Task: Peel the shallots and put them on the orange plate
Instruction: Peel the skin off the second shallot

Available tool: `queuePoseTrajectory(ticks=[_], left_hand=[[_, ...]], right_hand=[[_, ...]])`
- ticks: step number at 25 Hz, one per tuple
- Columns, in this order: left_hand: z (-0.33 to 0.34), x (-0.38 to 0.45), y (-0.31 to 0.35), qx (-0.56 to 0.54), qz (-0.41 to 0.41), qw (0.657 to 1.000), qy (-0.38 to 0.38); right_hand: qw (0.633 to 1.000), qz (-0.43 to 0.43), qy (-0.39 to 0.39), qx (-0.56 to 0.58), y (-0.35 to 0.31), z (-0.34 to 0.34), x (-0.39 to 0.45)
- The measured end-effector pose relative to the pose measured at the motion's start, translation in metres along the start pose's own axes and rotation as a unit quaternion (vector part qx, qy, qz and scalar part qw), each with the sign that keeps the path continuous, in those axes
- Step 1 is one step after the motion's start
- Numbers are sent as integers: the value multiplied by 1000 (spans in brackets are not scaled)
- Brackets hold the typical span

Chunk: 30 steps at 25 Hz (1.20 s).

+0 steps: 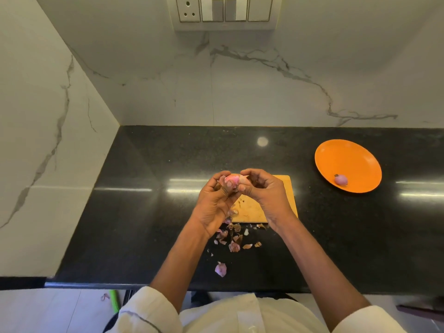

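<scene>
While I hold the shallot (231, 180) pinched in both my left hand (217, 203) and right hand (263, 192) | step: peeling | next: strip remaining skin, carry it right to the orange plate (348, 165).

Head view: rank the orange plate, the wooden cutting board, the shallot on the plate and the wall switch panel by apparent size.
1. wall switch panel, though cropped
2. orange plate and wooden cutting board: unsure, the hands hide much of the board
3. shallot on the plate

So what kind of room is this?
It looks like a home kitchen. There's a shiny black countertop, a wooden cutting board, and hands peeling a shallot, with peels scattered about. An orange plate waits nearby.
</scene>
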State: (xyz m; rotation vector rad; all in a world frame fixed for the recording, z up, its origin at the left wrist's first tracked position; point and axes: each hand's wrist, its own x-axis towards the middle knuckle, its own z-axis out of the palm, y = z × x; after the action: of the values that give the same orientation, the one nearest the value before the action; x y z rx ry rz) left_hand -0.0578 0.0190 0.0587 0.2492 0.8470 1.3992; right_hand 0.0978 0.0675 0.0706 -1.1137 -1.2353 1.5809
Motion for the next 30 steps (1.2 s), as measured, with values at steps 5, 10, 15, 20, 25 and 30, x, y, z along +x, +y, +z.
queuePoseTrajectory(ticks=[5, 10, 15, 20, 25, 30], left_hand=[[8, 4, 1, 104, 74, 991, 31], [1, 1, -8, 231, 99, 966, 54], [-1, -3, -20, 344, 137, 924, 98], [2, -7, -25, 306, 168, 933, 84], [4, -5, -23, 161, 130, 959, 192], [-16, -19, -22, 284, 131, 920, 236]], right_hand=[[990, 125, -54, 26, -9, -23, 15], [944, 158, -205, -205, -4, -27, 9], [963, 269, -18, 25, 1, -9, 5], [954, 246, -24, 168, -2, -9, 0], [940, 257, -41, 221, -6, -9, -1], [942, 271, -36, 196, -3, -11, -3]])
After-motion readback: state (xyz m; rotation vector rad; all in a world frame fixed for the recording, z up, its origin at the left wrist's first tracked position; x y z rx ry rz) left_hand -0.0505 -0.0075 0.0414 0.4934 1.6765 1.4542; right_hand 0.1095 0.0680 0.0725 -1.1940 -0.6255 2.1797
